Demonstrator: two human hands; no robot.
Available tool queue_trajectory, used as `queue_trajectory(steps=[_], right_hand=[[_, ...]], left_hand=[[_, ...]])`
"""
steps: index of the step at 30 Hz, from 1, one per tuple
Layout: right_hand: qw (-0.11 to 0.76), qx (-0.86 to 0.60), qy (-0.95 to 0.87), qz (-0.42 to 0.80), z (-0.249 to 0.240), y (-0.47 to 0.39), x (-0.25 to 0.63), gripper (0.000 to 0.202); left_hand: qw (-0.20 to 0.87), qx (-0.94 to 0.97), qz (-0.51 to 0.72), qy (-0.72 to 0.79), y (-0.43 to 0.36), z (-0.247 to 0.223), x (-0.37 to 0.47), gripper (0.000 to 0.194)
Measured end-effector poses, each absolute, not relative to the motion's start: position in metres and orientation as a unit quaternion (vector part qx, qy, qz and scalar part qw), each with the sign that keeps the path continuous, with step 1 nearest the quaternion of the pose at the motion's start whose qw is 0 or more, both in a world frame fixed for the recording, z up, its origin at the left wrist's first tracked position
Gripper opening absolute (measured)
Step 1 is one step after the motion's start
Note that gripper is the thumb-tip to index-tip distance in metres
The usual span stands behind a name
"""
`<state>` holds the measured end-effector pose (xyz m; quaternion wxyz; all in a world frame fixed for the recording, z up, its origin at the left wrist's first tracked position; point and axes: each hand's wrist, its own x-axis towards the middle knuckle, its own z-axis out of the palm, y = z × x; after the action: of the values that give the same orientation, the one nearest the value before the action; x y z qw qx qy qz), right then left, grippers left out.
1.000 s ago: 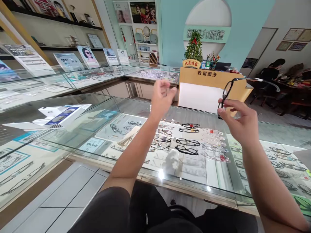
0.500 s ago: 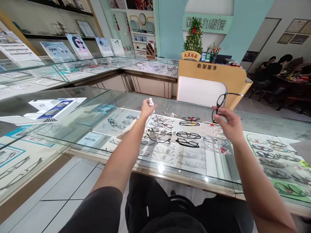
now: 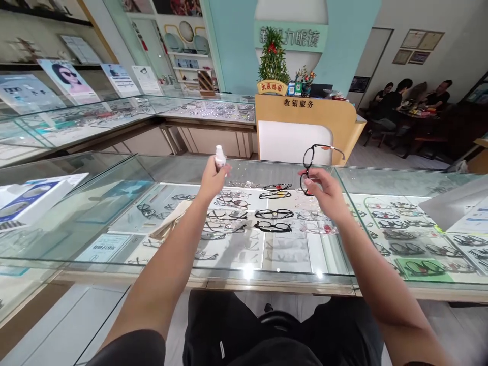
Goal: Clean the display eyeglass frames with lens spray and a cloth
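Note:
My left hand (image 3: 214, 175) is closed around a small white bottle (image 3: 220, 155), held upright above the glass counter with its top showing over my fingers. My right hand (image 3: 324, 190) pinches a pair of black-framed eyeglasses (image 3: 308, 157) by one lens side. The glasses are turned on end, one lens above the other, with a temple arm reaching out to the right. A tan cloth (image 3: 170, 221) lies on the counter left of my left forearm. Below the glass top (image 3: 244, 262), several pairs of glasses (image 3: 272, 226) sit in rows.
At the left is an opened white and blue box (image 3: 38, 201). A white sheet (image 3: 457, 208) stands at the right. Beyond the counter are a wooden cashier desk (image 3: 348, 114) and a second glass showcase (image 3: 125, 109). People (image 3: 396, 101) sit at a table in the far right background.
The view has swung right, so the surroundings sit further left. The eyeglasses have turned slightly in my right hand, and the bottle shows more clearly in my left. Both stay held.

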<state>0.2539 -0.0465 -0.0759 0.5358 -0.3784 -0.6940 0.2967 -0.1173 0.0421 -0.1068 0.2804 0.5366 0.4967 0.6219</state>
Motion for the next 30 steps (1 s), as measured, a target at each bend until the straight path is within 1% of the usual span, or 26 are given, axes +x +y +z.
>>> queue_trajectory(steps=[2,4,5,6,9,10,12,15,19,23,27,30], right_hand=[[0.541,-0.362,-0.692,0.314,-0.074,-0.05,0.251,0.031],[0.538,-0.346,-0.691,0.337,-0.073,-0.052,0.248,0.031],[0.535,-0.34,-0.69,0.351,-0.073,-0.054,0.247,0.032],[0.531,-0.336,-0.688,0.364,-0.073,-0.055,0.245,0.034],[0.513,-0.336,-0.686,0.392,-0.074,-0.058,0.239,0.042],[0.505,-0.338,-0.687,0.397,-0.074,-0.06,0.237,0.045],[0.493,-0.338,-0.69,0.408,-0.077,-0.062,0.233,0.047],[0.481,-0.335,-0.695,0.416,-0.082,-0.064,0.227,0.044],[0.47,-0.325,-0.708,0.416,-0.09,-0.065,0.22,0.04],[0.457,-0.319,-0.71,0.429,-0.092,-0.067,0.215,0.044],[0.446,-0.321,-0.715,0.432,-0.09,-0.07,0.213,0.046],[0.445,-0.322,-0.717,0.429,-0.088,-0.072,0.213,0.045]], left_hand=[[0.397,0.528,0.632,0.406,0.022,-0.087,-0.076,0.04],[0.512,0.518,0.597,0.337,0.002,-0.07,-0.039,0.036],[0.556,0.516,0.575,0.307,-0.006,-0.063,-0.025,0.033],[0.591,0.509,0.556,0.287,-0.012,-0.058,-0.013,0.035],[0.652,0.494,0.519,0.248,-0.024,-0.054,0.004,0.066],[0.664,0.491,0.511,0.239,-0.025,-0.056,0.005,0.074],[0.681,0.486,0.495,0.233,-0.027,-0.064,0.003,0.082],[0.688,0.49,0.473,0.249,-0.028,-0.077,0.0,0.086],[0.66,0.5,0.488,0.277,-0.027,-0.087,0.004,0.085],[0.62,0.526,0.498,0.302,-0.028,-0.088,0.009,0.086],[0.612,0.532,0.49,0.32,-0.028,-0.09,0.012,0.088],[0.581,0.535,0.507,0.346,-0.028,-0.094,0.014,0.084]])
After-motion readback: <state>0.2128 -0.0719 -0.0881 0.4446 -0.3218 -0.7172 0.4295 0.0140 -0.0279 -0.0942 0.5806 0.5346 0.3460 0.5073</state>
